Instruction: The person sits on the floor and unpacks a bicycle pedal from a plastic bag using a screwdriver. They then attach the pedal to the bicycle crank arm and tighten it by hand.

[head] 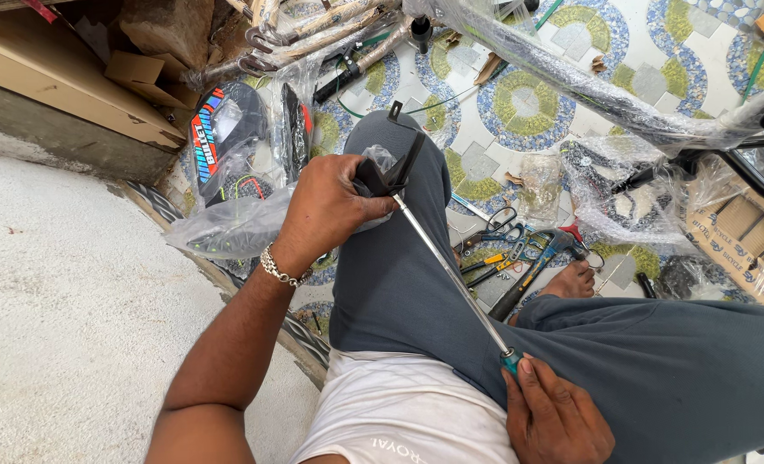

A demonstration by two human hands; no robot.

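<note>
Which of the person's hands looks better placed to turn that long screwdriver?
Probably the right hand: it already wraps the long metal screwdriver's handle, while the left hand steadies the black plastic-wrapped bracket on the knee.

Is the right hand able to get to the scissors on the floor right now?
Probably not right away. The right hand is gripping the long screwdriver, and the raised knee sits between it and the scissors lying on the tiled floor. It would have to let go first.
</note>
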